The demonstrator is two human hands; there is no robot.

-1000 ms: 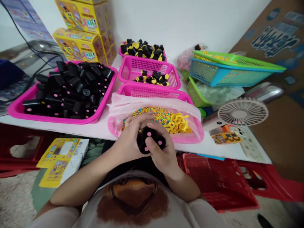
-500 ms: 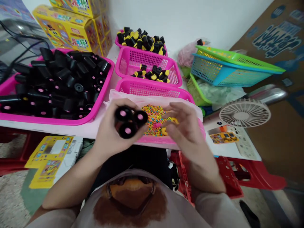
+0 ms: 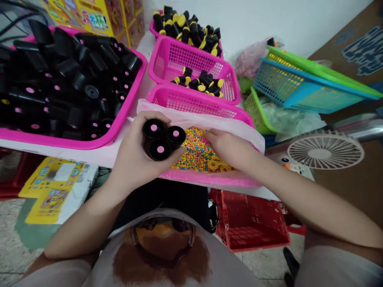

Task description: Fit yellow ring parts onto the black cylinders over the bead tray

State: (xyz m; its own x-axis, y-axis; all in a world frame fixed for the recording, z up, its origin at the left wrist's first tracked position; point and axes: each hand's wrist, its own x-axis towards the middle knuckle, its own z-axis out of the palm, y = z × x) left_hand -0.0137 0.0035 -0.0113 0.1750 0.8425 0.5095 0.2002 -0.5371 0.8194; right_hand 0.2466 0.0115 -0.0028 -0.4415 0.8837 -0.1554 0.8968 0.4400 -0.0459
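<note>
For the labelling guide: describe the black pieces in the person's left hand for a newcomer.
Find the pink basket lined with a translucent bag and holding colored beads, nearest the person. Over its left corner, the person's left hand grips a cluster of three black cylinders, pink-dotted ends up. Unlike the loose ones in the large pink tray alongside, these are hand-held.
</note>
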